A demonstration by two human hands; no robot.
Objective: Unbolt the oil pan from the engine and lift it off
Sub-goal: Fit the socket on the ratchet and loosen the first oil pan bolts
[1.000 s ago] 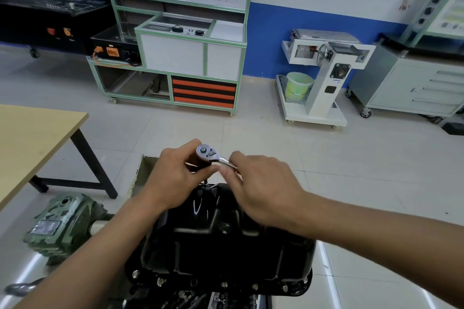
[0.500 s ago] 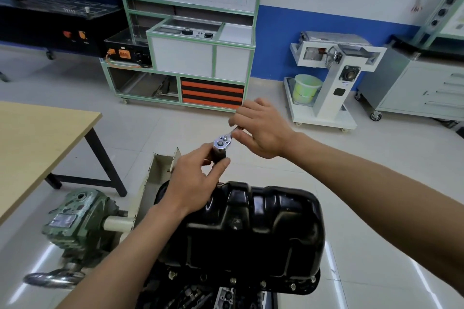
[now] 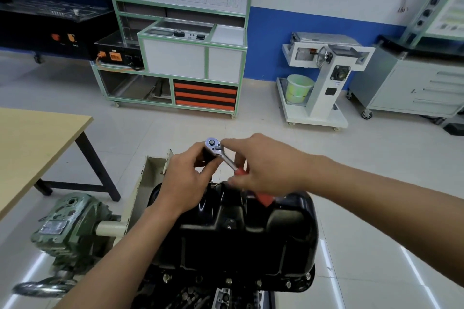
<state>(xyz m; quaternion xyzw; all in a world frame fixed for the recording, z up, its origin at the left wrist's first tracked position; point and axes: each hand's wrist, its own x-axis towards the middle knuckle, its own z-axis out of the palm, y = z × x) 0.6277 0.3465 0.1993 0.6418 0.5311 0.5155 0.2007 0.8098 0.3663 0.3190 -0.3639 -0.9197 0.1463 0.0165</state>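
Workshop room: pale tiled floor [image 3: 351, 163], white back wall with a blue band.

Left hand [image 3: 184, 180]: fingers curled round the dark stem just under the chrome head of the ratchet wrench [image 3: 226, 156].

Right hand [image 3: 266, 168]: closed over the wrench's shaft, red grip end showing below the palm. Hands close together, both clamped on the one tool, above the far edge of the pan.

Oil pan [image 3: 251, 241]: black, glossy, bottom upward, seated on the engine [image 3: 198, 297] directly under the hands. Inside hidden. Bolt heads [image 3: 228, 280] in a row along the near flange.

Cream plate [image 3: 140, 183]: upright at the pan's far left corner.

Green gearbox [image 3: 72, 220]: left of the plate, joined to it by a cream shaft.

Wooden table [image 3: 32, 148]: left of the pan, black legs.

Green-framed cabinet [image 3: 193, 57]: against the back wall. Three orange drawers [image 3: 205, 95], closed. Open lower bay beside them, contents blurred.

White trolley [image 3: 324, 77]: on castors, right of the cabinet. Lime-green bucket [image 3: 298, 89] standing on its base plate, contents not discernible.

Grey drawer cabinet [image 3: 414, 87]: far right, on castors, drawers closed.
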